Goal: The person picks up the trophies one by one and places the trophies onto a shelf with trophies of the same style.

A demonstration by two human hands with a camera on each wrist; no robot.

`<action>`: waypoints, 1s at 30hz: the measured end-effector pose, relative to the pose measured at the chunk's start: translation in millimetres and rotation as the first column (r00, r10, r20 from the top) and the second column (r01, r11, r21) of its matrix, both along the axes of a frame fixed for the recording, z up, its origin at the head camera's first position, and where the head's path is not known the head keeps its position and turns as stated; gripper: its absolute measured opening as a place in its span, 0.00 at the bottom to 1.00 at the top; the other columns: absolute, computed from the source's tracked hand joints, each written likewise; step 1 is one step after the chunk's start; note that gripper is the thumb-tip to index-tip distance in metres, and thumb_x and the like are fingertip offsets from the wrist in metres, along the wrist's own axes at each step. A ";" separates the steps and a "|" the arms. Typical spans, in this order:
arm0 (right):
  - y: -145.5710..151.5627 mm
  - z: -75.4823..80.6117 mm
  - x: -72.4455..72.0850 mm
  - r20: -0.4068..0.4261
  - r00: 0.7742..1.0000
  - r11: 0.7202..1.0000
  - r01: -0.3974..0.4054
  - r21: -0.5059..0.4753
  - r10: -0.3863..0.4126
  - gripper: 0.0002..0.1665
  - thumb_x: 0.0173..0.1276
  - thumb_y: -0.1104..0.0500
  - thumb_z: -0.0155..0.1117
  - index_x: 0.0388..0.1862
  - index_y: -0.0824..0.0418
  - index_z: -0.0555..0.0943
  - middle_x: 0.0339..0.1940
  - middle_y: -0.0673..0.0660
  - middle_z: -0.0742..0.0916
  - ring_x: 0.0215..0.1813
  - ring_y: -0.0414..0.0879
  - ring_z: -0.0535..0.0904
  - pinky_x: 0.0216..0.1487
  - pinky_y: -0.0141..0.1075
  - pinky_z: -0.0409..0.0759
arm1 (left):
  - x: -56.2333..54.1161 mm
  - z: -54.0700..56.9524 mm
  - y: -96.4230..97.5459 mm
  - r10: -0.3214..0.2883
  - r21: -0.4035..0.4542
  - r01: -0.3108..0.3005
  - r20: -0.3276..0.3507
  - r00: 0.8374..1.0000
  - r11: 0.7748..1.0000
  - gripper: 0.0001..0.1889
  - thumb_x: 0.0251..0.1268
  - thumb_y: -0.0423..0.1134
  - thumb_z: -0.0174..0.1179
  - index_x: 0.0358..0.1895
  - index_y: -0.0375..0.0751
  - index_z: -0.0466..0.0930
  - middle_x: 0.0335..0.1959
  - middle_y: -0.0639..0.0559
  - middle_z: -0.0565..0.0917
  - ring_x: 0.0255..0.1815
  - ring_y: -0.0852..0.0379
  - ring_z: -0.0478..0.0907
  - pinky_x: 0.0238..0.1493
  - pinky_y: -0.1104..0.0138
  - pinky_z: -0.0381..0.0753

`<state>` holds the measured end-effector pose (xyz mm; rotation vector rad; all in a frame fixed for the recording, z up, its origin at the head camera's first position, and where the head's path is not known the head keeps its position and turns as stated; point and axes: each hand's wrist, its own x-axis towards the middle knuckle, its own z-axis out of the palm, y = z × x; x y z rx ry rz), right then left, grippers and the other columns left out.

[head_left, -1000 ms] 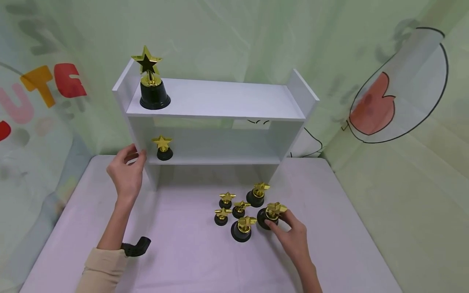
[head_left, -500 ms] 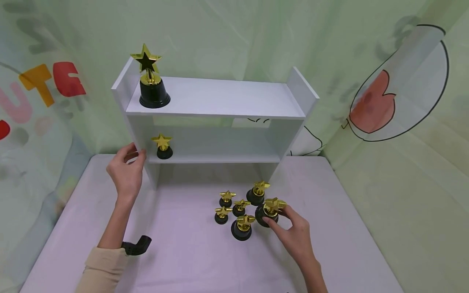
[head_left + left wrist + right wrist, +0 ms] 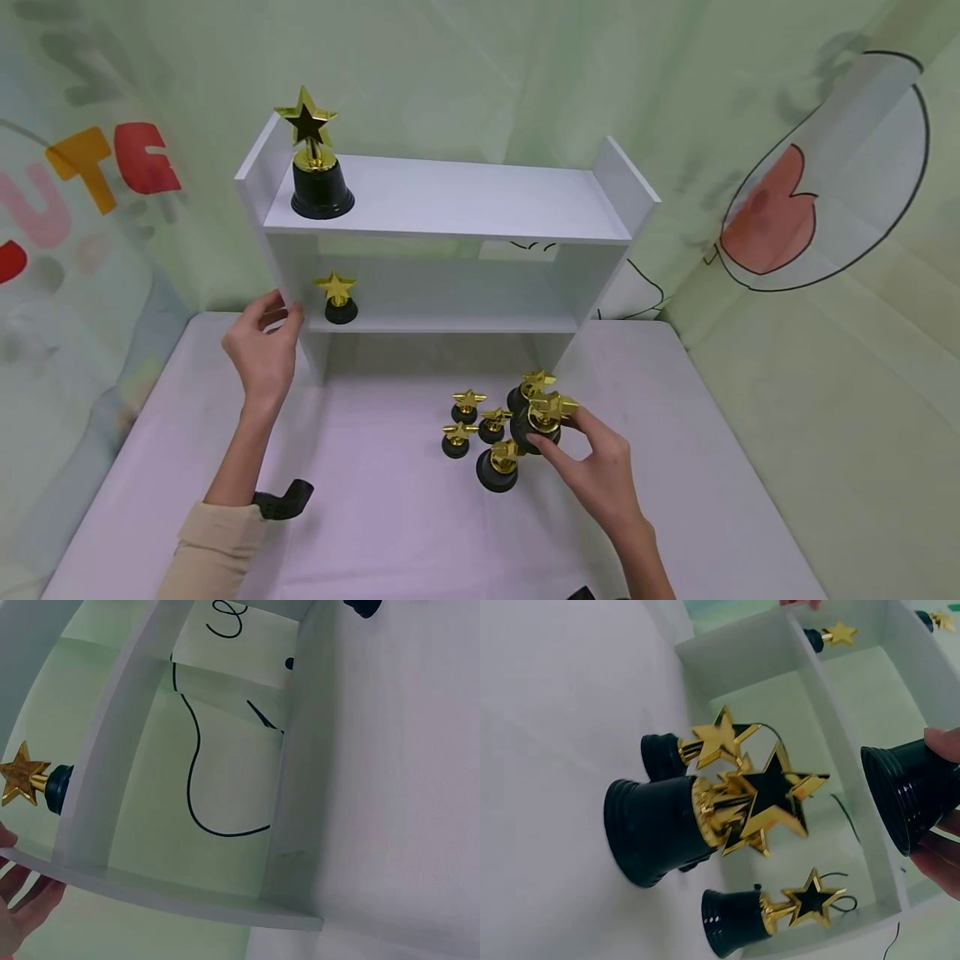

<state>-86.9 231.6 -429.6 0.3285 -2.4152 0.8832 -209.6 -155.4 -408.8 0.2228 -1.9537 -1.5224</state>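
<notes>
My right hand [image 3: 600, 467] pinches the black base of a gold star trophy [image 3: 536, 429] between thumb and fingers. In the right wrist view its base [image 3: 911, 787] hangs raised, the star out of frame. Just behind it stands another large trophy [image 3: 517, 398], partly covered, and one more large trophy [image 3: 498, 471] is in front. To their left, three small trophies [image 3: 465, 411] are grouped on the table. My left hand [image 3: 262, 346] grips the left side panel of the white shelf [image 3: 450, 196], thumb inside and fingers outside.
A tall star trophy [image 3: 322, 192] occupies the left end of the top board. Below it, a small star trophy [image 3: 341, 310] stands on the middle board. Pale green curtains [image 3: 427, 75] hang behind the white-covered table [image 3: 390, 525].
The right hand has lifted the large trophy off the table and moved it slightly left and toward the shelf. My left hand keeps its hold on the panel.
</notes>
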 end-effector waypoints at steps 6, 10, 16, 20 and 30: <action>-12.4 14.8 -3.6 -0.034 0.999 0.999 -0.039 -0.006 0.039 0.28 0.48 0.62 0.87 0.48 0.61 0.85 0.43 0.52 0.92 0.43 0.49 0.90 0.51 0.16 0.77 | -1.0 -0.2 -0.7 0.000 0.004 0.000 -0.010 1.000 1.000 0.16 0.69 0.35 0.66 0.58 0.37 0.87 0.50 0.42 0.88 0.42 0.71 0.80 0.45 0.82 0.80; -20.4 25.5 -6.9 -0.060 0.994 0.996 -0.089 -0.016 0.088 0.27 0.48 0.62 0.87 0.48 0.61 0.85 0.43 0.51 0.92 0.42 0.47 0.90 0.51 0.18 0.79 | -1.0 -0.4 -1.1 0.005 0.001 -0.005 -0.011 1.000 1.000 0.16 0.69 0.35 0.66 0.58 0.38 0.87 0.51 0.42 0.88 0.42 0.72 0.79 0.45 0.82 0.79; -32.3 39.7 -12.5 -0.100 0.980 0.984 -0.175 -0.019 0.173 0.27 0.48 0.64 0.86 0.48 0.61 0.85 0.42 0.50 0.91 0.42 0.45 0.89 0.50 0.23 0.82 | 0.1 0.0 -0.9 0.000 0.003 0.000 -0.019 1.000 1.000 0.16 0.69 0.36 0.66 0.57 0.37 0.87 0.51 0.42 0.88 0.43 0.68 0.81 0.45 0.82 0.79; -40.3 45.8 -15.5 -0.115 0.971 0.977 -0.212 -0.004 0.210 0.28 0.48 0.65 0.86 0.48 0.62 0.85 0.42 0.51 0.91 0.42 0.45 0.88 0.47 0.30 0.86 | -0.8 -0.9 -1.4 0.002 0.003 -0.002 -0.014 1.000 1.000 0.16 0.70 0.36 0.66 0.57 0.38 0.87 0.51 0.43 0.88 0.44 0.65 0.82 0.45 0.81 0.79; -60.8 61.6 -21.5 -0.169 0.950 0.964 -0.264 0.010 0.262 0.27 0.48 0.64 0.85 0.47 0.63 0.84 0.41 0.53 0.91 0.40 0.44 0.88 0.45 0.26 0.83 | -3.2 -1.7 -1.0 0.008 -0.006 -0.008 -0.011 1.000 1.000 0.15 0.70 0.36 0.66 0.57 0.39 0.87 0.51 0.43 0.89 0.46 0.57 0.83 0.45 0.81 0.80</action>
